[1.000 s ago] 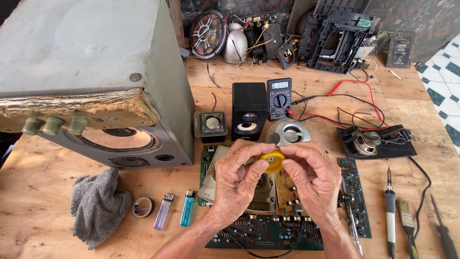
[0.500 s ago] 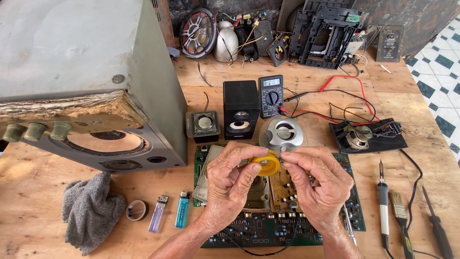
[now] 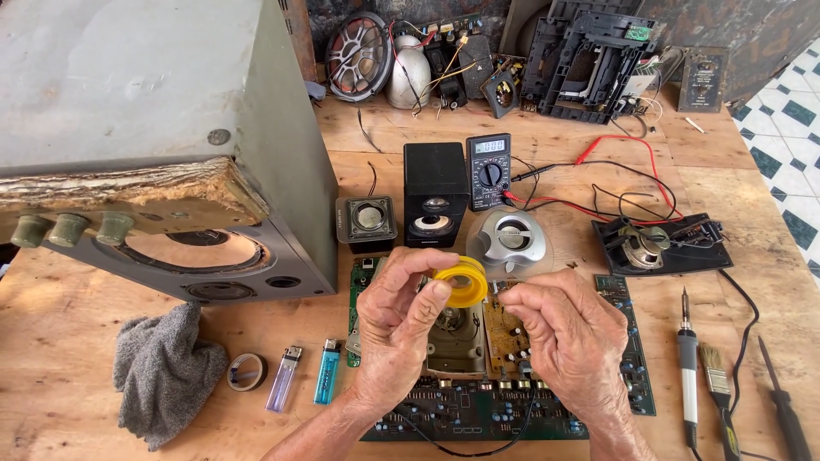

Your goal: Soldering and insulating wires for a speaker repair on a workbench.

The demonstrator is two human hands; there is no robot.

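1. The left hand (image 3: 401, 320) is gripping a yellow spool (image 3: 459, 282) by its rim, above the circuit board (image 3: 478, 410).
2. The right hand (image 3: 568, 337) is pinching closed just beside the spool; its contents cannot be told.
3. The spool is probably light, rigid and smooth; the rim suits holding.
4. Its axis is pointing roughly toward the camera.

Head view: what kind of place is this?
Most likely an electronics repair bench. A digital multimeter with red and black leads, a soldering iron and bare circuit boards lie on the wooden table. The left hand holds a yellow spool.
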